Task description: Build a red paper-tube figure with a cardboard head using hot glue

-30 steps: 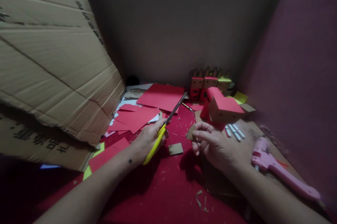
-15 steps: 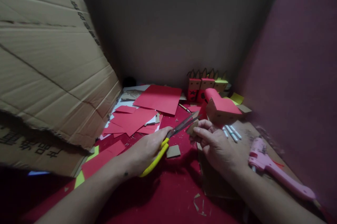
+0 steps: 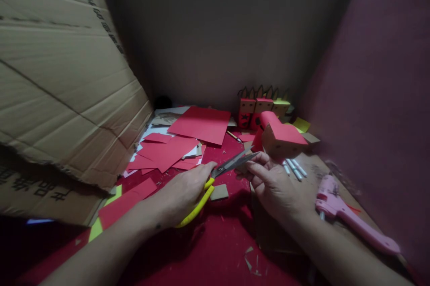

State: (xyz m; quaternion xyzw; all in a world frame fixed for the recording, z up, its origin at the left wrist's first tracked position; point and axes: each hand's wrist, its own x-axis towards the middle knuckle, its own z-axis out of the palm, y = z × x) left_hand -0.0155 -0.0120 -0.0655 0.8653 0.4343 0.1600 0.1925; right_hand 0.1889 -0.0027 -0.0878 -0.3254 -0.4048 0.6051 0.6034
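My left hand (image 3: pixel 193 187) is closed round the yellow handles of a pair of scissors (image 3: pixel 225 167), whose blades are parted and point to the right. In my right hand (image 3: pixel 273 183) a small cardboard piece (image 3: pixel 242 168) is pinched between thumb and fingers, mostly hidden behind the blades and fingertips. The blades reach right up to the right fingertips. Below the scissors a small square of cardboard (image 3: pixel 219 192) lies flat on the red surface (image 3: pixel 215 241). Behind my right hand rests a red paper and cardboard model (image 3: pixel 284 138).
A big cardboard sheet (image 3: pixel 67 75) leans at the left. Red papers (image 3: pixel 201 125) lie at the back, near several upright animal-like cardboard figures (image 3: pixel 264 106). On the right are a pink glue gun (image 3: pixel 349 219), glue sticks (image 3: pixel 295 169) and a cardboard board (image 3: pixel 278 228). Scraps (image 3: pixel 251 261) lie in front.
The scissor blades have shifted down slightly over the small cardboard piece, which is now more hidden. Both hands keep their holds, and the whole view has shifted a little.
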